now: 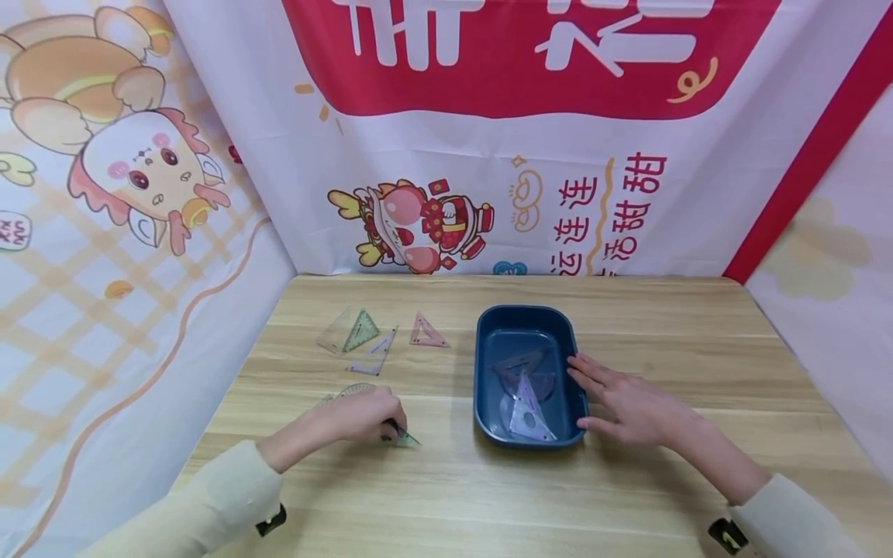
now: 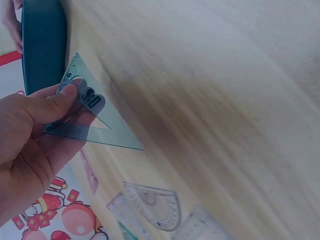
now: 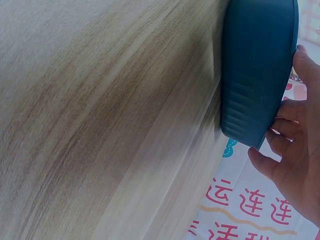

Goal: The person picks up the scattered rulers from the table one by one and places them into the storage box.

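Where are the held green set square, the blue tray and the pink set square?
Held green set square [image 2: 119, 135]: left wrist view, plastic near the lower right corner.
Blue tray [image 1: 506, 344]: head view, bare floor at the far end.
Pink set square [image 1: 436, 340]: head view, body near right corner.

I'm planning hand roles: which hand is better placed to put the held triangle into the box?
Probably the left hand: it pinches the green triangle, with bare tabletop between it and the box. The right hand touches the box's far side.
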`<state>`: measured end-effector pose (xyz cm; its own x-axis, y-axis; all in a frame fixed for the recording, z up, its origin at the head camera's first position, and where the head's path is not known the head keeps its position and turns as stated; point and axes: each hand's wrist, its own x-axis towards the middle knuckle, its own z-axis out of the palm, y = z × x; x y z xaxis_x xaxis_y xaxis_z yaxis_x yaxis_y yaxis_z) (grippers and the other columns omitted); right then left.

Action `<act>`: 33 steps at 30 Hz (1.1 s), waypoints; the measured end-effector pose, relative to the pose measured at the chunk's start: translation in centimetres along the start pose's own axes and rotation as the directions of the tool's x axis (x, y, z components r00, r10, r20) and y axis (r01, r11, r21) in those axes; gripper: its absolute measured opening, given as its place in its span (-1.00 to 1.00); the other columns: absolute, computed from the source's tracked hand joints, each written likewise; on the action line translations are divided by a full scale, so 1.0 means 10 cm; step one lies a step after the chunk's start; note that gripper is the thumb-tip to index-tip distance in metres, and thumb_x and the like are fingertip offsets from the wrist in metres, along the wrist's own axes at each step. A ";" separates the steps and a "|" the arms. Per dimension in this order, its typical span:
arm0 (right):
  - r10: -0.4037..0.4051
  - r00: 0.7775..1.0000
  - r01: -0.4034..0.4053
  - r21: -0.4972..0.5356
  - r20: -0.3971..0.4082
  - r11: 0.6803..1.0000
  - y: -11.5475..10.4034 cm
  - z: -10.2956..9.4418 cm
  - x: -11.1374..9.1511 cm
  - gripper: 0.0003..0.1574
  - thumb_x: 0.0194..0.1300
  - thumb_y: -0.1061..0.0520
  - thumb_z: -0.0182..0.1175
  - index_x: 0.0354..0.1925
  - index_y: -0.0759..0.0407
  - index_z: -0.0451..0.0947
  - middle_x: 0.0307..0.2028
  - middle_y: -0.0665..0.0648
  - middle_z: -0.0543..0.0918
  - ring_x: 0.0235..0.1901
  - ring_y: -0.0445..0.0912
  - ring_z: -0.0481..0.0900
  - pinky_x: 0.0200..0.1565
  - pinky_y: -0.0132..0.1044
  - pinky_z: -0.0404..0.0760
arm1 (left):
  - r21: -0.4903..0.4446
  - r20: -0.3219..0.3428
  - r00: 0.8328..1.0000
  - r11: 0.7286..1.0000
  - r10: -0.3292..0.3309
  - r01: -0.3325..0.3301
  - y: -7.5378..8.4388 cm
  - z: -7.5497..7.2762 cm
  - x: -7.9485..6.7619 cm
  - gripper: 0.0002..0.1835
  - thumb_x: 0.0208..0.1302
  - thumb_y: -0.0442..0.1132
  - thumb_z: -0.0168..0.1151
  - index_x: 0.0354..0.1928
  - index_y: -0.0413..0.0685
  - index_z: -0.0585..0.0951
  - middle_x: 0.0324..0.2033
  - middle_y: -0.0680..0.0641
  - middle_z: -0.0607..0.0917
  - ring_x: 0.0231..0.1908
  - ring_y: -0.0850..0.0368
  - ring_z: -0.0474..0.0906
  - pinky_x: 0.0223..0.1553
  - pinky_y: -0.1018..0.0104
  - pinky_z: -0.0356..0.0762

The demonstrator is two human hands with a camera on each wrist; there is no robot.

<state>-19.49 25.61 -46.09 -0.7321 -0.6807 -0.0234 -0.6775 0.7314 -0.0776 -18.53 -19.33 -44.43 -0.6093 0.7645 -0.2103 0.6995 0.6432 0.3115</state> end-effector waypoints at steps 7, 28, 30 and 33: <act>-0.023 1.000 0.023 -0.006 -0.006 1.000 0.00 0.01 0.01 0.01 0.36 -0.40 0.09 0.47 0.22 0.23 0.54 0.22 0.14 0.51 0.14 0.15 0.32 0.09 0.45 | 0.002 -0.024 0.999 0.999 0.033 -0.033 0.02 -0.14 0.04 -0.91 0.21 -0.39 0.37 -0.33 -0.06 0.79 -0.41 0.06 0.80 -0.40 0.40 0.63 -0.34 0.59 0.59; -0.012 1.000 0.012 0.008 -0.007 1.000 0.00 0.00 0.01 0.00 0.35 -0.39 0.11 0.47 0.21 0.22 0.54 0.22 0.13 0.51 0.14 0.17 0.30 0.11 0.47 | -0.068 -0.037 0.999 0.998 0.008 -0.010 0.11 -0.51 0.21 -0.86 0.28 -0.39 0.29 -0.25 -0.08 0.80 -0.42 0.05 0.80 -0.44 0.39 0.63 -0.35 0.56 0.60; -0.007 1.000 0.007 0.014 -0.003 1.000 0.00 0.00 0.01 0.01 0.35 -0.38 0.12 0.48 0.21 0.22 0.55 0.21 0.13 0.51 0.13 0.16 0.31 0.11 0.46 | -0.082 -0.032 0.999 0.997 0.010 -0.013 0.12 -0.54 0.22 -0.85 0.28 -0.40 0.28 -0.25 -0.08 0.80 -0.43 0.05 0.79 -0.46 0.37 0.63 -0.36 0.56 0.59; -0.001 1.000 0.001 0.019 0.004 1.000 0.00 0.01 0.02 0.01 0.35 -0.38 0.11 0.48 0.20 0.20 0.55 0.20 0.11 0.52 0.13 0.14 0.32 0.12 0.45 | -0.091 -0.028 1.000 0.996 0.005 -0.008 0.14 -0.57 0.24 -0.85 0.30 -0.38 0.28 -0.27 -0.06 0.80 -0.45 0.08 0.78 -0.47 0.38 0.62 -0.37 0.57 0.58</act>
<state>-19.61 25.52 -46.15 -0.7310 -0.6818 -0.0271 -0.6770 0.7297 -0.0964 -21.11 -16.88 -39.24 -0.6157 0.7665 -0.1827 0.6673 0.6305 0.3966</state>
